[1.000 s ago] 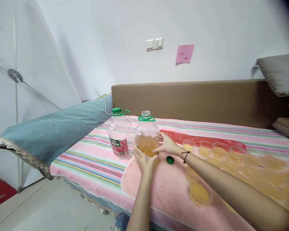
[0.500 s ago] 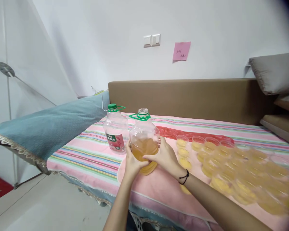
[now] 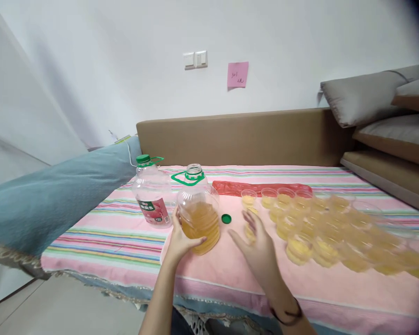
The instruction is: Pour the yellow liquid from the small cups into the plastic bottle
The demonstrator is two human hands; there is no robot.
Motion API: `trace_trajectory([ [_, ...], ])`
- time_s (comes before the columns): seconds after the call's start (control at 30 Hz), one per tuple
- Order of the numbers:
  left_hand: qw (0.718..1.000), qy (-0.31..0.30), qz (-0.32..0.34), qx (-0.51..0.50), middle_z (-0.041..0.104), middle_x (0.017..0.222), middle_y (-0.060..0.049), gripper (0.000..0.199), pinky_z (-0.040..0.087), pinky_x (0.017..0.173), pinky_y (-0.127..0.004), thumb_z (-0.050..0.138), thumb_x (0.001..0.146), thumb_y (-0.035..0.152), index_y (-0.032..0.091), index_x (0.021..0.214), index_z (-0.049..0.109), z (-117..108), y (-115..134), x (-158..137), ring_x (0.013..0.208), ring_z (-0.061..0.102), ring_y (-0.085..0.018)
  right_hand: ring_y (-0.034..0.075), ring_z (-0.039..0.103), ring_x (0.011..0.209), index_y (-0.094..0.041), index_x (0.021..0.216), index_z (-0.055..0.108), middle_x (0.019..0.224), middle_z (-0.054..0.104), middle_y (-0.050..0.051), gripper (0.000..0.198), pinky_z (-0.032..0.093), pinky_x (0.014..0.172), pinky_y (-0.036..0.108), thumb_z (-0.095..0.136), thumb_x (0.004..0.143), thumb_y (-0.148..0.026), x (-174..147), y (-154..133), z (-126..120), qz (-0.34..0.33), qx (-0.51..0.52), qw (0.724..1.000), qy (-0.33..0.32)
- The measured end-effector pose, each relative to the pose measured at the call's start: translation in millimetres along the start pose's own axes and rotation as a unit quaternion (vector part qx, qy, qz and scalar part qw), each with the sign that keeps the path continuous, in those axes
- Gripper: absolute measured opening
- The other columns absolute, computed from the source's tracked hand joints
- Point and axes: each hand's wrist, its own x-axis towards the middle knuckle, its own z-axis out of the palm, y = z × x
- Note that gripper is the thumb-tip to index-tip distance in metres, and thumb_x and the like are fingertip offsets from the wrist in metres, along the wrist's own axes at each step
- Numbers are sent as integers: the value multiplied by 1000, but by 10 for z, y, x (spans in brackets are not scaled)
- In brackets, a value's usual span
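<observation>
Fingers (image 3: 176, 221) of my left hand (image 3: 180, 238) curve around the near left side of the open bottle (image 3: 199, 230) and hold it, with the thumb laid across its front. My right hand (image 3: 260, 246) is off the bottle, turned palm inward above the pink cloth (image 3: 226, 265), its thumb and fingers parted wide with nothing between them. A dark band (image 3: 288, 316) circles that wrist.

My left forearm runs out of view at the bottom edge, and I can't see how far my left fingers reach behind the bottle. My right fingers are a little blurred and cover part of the nearest column of cups; that forearm is cut off below too. Farther right the cups overlap and smear together, so I cannot count them.

At the left stands a clear bottle (image 3: 152, 186) with a green top and a red label. Just right of it, the open bottle stands upright on the pink cloth, mouth uncovered, green handle ring at its neck, amber liquid filling its lower part. Its right neighbour is a loose green cap (image 3: 226, 218). Beyond my right hand, clear cups (image 3: 298, 249) hold something yellow, in rows before a red plastic strip (image 3: 230, 188).
</observation>
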Motion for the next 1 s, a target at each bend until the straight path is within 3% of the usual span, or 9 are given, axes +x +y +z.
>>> trace_trajectory([
  [0.1,999,-32,-13,-17,39,147,-20,134,35,119,-53,94,44,40,22,149,14,-50,-52,47,141,40,-35,33,55,131,-23,125,57,140,59,15,58,43,112,51,66,79,-57,-253,371,-460,60,38,995,68],
  [0.17,998,-51,-21,-30,43,143,-21,135,37,117,-53,94,44,40,21,150,13,-74,-74,76,139,43,-35,34,54,132,-24,124,58,139,60,15,58,43,112,53,67,77,-57,-403,641,-651,90,39,993,66],
  [0.33,998,-53,-27,-38,42,145,-21,137,37,117,-52,95,43,36,20,151,12,-87,-70,102,138,44,-35,36,53,133,-18,128,53,140,58,20,72,40,114,56,75,68,-50,-467,1116,-637,90,14,995,47],
  [0.5,996,-66,-46,-43,43,146,-22,135,36,118,-52,93,48,37,21,152,9,-84,-33,50,139,44,-34,34,54,131,-18,125,54,138,60,20,68,39,115,55,77,67,-45,-310,1150,-470,47,4,999,18],
  [0.63,994,-78,-60,-49,44,146,-22,134,37,117,-51,91,52,39,22,153,5,-84,-6,17,137,47,-32,33,57,128,-18,121,55,135,61,19,67,41,113,53,79,66,-49,-299,1095,-417,76,73,994,39],
  [0.8,996,-63,-55,-41,32,154,-21,142,28,123,-49,92,49,39,25,153,-3,-76,10,11,148,32,-31,33,55,130,-19,121,57,137,60,19,69,38,114,54,82,63,-47,-290,1099,-383,91,106,990,31],
  [1.0,994,-86,-63,-38,23,159,-21,147,22,125,-47,93,50,44,26,152,-13,-92,62,-7,151,22,-32,34,54,130,-17,122,56,133,61,20,73,41,112,55,84,60,-46,-215,1106,-364,82,120,989,19],
])
